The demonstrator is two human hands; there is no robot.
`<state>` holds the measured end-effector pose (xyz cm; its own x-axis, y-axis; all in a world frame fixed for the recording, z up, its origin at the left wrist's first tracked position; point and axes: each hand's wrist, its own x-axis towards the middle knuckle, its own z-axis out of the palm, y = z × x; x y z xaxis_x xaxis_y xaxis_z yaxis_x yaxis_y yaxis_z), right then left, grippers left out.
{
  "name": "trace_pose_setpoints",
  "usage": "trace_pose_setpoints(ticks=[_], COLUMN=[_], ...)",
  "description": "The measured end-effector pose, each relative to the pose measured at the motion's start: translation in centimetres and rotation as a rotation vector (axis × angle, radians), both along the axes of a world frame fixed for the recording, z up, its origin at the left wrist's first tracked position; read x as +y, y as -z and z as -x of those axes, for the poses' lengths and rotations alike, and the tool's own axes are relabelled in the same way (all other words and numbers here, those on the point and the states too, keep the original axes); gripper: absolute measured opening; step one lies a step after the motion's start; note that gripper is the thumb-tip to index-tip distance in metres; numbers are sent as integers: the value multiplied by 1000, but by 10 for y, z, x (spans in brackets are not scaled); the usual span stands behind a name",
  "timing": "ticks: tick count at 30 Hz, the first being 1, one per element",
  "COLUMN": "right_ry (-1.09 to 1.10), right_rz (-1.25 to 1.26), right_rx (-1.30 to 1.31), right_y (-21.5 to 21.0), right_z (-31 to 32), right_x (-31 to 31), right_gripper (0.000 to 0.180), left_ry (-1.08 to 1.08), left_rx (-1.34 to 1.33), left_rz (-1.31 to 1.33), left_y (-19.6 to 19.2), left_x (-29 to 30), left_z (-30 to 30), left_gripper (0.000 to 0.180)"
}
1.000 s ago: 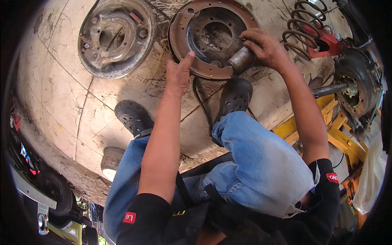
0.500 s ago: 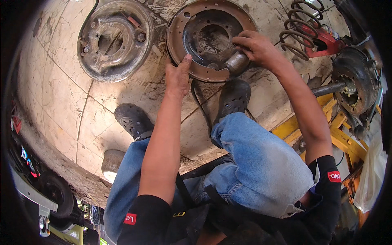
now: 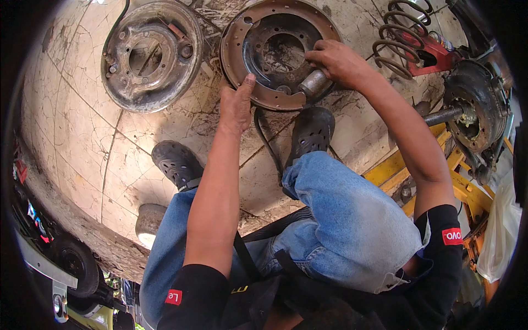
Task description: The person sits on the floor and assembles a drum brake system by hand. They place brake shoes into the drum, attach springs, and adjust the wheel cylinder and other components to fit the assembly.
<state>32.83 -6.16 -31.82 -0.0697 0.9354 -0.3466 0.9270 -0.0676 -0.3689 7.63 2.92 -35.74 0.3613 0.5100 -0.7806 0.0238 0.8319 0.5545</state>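
Observation:
A round brake backing plate point(image 3: 258, 82) with rusty brown brake shoes point(image 3: 235, 52) around its edge lies on the floor ahead of me. My left hand point(image 3: 237, 102) grips its near left rim, the thumb on top and the other fingers mostly hidden below. Over the plate's near right side, my right hand point(image 3: 338, 63) is closed around a short grey metal cylinder point(image 3: 315, 83), whose end sticks out toward the left. The cylinder lies against the shoe's edge; whether it is fixed there I cannot tell.
A second backing plate point(image 3: 190, 80) lies to the left with a black hose. A coil spring point(image 3: 399, 36), a red metal part point(image 3: 434, 60) and a hub drum on an axle point(image 3: 476, 91) are at right, above a yellow frame point(image 3: 467, 192). A metal cup point(image 3: 148, 220) stands by my left leg.
The whole view has shifted slightly, so the plates appear a little further left. Both hands keep their places on the plate and the cylinder.

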Motion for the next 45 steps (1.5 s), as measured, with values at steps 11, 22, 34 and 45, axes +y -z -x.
trace_pose_setpoints(ticks=[11, 22, 34, 45], right_ry=[-46, -82, -29, 321], right_rz=[-1, -8, 3, -38], right_rx=[39, -7, 115, 50], right_y=[1, 7, 3, -14], right_z=[-4, -4, -8, -9], right_x=[1, 8, 3, 9], right_gripper=[27, 32, 22, 26], left_ry=[30, -9, 34, 30], left_rx=[-18, -39, 8, -12], left_rz=[-174, -177, -123, -172], left_y=[18, 15, -4, 13], left_x=[-8, -9, -7, -4], left_z=[3, 0, -4, 0], left_gripper=[45, 45, 46, 45])
